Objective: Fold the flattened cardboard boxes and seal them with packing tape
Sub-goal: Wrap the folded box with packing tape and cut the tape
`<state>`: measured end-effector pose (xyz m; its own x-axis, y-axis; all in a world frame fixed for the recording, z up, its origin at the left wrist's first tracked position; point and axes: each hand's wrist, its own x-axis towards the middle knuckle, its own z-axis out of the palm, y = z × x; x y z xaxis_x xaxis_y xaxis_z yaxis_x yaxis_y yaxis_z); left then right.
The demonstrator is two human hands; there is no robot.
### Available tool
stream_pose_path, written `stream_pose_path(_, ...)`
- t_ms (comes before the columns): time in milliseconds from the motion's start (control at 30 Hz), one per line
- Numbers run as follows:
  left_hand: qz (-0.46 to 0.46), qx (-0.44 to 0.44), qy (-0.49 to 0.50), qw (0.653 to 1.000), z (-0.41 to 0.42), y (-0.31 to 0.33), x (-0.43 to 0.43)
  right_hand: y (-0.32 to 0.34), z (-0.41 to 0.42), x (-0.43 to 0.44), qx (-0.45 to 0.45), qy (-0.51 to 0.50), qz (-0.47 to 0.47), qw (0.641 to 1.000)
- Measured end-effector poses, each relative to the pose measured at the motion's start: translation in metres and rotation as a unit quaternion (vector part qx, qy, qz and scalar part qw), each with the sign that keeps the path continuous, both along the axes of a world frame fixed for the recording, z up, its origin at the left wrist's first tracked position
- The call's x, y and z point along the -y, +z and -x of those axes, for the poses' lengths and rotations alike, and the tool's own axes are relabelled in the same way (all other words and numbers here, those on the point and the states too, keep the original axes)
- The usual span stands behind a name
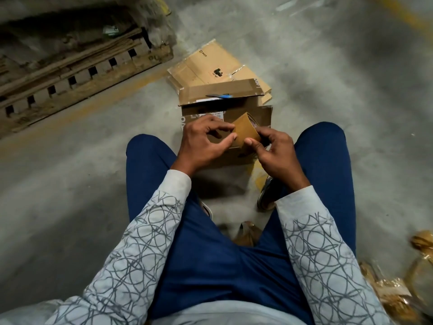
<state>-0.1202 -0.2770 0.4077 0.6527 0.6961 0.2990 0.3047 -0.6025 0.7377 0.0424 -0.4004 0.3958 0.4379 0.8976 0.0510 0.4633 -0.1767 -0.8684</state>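
step: likely freeing tape end | right hand (276, 156) grip holds tape roll (246, 132) over box (263, 116), frame centre | left hand (203, 146) grip pinches its 9 o'clock edge | tip: lift end by nail, peel straight

pale sleeves (140, 242) with grey scribbled loops, blue trousers (210, 266)

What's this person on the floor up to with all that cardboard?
A person crouches on the concrete floor over a partly folded cardboard box, one flap standing open. The right hand holds a roll of brown packing tape, and the left hand pinches at its edge, apparently hunting for the tape's end. More flattened boxes lie just beyond.
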Motion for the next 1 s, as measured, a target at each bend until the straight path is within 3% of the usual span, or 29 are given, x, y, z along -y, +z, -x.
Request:
stream_pose_path(667,0.017,0.016,0.012,1.000,0.000,-0.006,-0.002,-0.007,0.007,-0.001,0.033,-0.009,-0.034,0.999)
stream_pose_path(1000,-0.022,0.027,0.017,0.999,-0.003,-0.009,0.004,-0.008,0.008,-0.002,0.105,-0.012,-0.054,0.993)
